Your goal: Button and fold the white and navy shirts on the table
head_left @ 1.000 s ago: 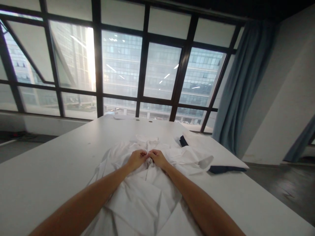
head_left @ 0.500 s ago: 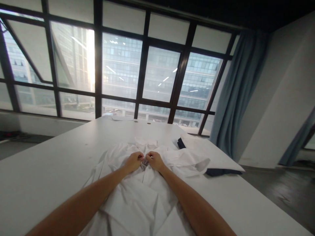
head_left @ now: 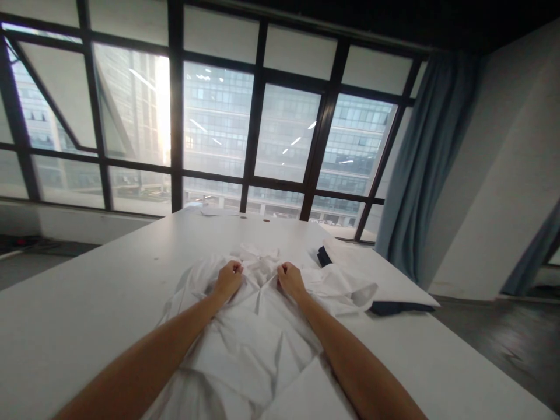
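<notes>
now: white cloth (head_left: 249,341) lies rumpled along the middle of a white table (head_left: 87,309), its near end running out of view at the bottom; left hand (head_left: 228,280), fingers curled, pinches its far part; right hand (head_left: 291,280) pinches it likewise, just beside; cloth dips into a v-shaped fold between the two; to the right, dark blue fabric (head_left: 401,307) shows under a pale sheet (head_left: 396,283); blue curtain (head_left: 431,169) hangs beyond.
</notes>
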{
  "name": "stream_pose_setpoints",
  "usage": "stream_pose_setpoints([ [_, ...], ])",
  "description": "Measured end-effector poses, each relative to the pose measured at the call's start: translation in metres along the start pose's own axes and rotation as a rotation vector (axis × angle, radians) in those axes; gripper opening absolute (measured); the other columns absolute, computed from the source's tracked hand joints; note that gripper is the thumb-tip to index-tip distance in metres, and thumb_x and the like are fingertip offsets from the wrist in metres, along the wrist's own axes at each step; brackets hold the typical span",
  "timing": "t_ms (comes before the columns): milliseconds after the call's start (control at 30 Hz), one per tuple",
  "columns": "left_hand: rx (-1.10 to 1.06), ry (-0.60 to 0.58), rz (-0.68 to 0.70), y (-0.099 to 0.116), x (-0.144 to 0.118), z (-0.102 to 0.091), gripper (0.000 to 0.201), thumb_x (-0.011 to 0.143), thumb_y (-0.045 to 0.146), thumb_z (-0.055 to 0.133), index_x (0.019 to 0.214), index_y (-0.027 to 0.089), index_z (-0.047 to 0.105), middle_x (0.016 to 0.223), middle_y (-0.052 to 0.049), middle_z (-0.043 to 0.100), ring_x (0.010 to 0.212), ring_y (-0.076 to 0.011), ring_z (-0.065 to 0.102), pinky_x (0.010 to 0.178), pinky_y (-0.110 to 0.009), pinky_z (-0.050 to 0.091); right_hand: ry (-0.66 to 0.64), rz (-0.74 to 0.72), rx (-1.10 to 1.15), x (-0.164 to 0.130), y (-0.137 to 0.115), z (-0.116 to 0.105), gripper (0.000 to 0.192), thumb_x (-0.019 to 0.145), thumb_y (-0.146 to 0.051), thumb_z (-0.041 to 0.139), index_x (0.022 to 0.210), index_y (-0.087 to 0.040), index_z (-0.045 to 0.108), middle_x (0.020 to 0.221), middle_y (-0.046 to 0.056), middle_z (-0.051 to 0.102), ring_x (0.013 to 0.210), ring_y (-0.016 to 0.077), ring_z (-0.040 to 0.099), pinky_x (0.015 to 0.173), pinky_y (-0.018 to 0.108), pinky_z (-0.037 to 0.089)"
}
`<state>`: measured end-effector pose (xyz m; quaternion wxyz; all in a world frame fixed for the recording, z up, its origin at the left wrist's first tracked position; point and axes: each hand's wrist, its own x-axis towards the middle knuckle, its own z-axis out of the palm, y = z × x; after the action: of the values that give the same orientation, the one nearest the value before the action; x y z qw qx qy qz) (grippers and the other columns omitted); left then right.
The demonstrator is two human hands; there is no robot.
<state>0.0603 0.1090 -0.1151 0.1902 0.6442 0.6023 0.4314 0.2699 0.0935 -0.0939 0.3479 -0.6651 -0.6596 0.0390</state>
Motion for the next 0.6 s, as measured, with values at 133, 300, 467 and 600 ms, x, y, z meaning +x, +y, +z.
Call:
stream_pose_setpoints([
  [133, -0.049, -0.020, 0.001, 0.001, -0.002, 0.001, 0.017, 0.090, 0.027, 0.045, 0.093, 0.018, 0.058, 0.071, -0.002, 0.069, 0.069, -0.0146, 0.065, 0.064, -0.023, 0.045, -0.097, -0.071, -0.112, -0.008, -0.028, -0.017, 0.036, 0.084, -0.048, 0.055, 0.074, -0.015, 0.067, 0.074, 0.011, 0.069, 0.071, 0.0191, 0.064, 0.064, 0.026, 0.043],
  [300, -0.081, -0.040, 0.028, 0.004, -0.007, 0.000, 0.020, 0.090, 0.031, 0.043, 0.095, 0.017, 0.057, 0.060, 0.000, 0.066, 0.058, -0.0139, 0.063, 0.060, -0.022, 0.044, -0.711, -0.045, 0.058, -0.024, -0.051, -0.023, 0.033, 0.071, -0.046, 0.069, 0.060, -0.014, 0.068, 0.044, 0.005, 0.058, 0.045, 0.0172, 0.057, 0.048, 0.026, 0.043],
  [467, -0.058, 0.049, 0.054, 0.012, -0.008, -0.002, 0.028, 0.089, 0.041, 0.045, 0.096, 0.017, 0.057, 0.065, -0.001, 0.066, 0.055, -0.0142, 0.059, 0.058, -0.024, 0.042, -0.672, -0.105, 0.095, -0.027, -0.051, -0.019, 0.019, 0.070, -0.028, 0.064, 0.054, -0.017, 0.066, 0.042, 0.003, 0.058, 0.045, 0.0154, 0.058, 0.048, 0.024, 0.045],
  [600, 0.163, -0.137, 0.237, 0.030, -0.012, -0.008, 0.041, 0.083, 0.054, 0.050, 0.068, 0.018, 0.062, 0.061, -0.002, 0.063, 0.063, -0.0172, 0.059, 0.059, -0.025, 0.039, -0.599, -0.127, 0.082, -0.018, -0.049, -0.021, 0.024, 0.070, -0.020, 0.053, 0.047, -0.017, 0.059, 0.046, 0.003, 0.060, 0.048, 0.0150, 0.059, 0.051, 0.023, 0.045],
])
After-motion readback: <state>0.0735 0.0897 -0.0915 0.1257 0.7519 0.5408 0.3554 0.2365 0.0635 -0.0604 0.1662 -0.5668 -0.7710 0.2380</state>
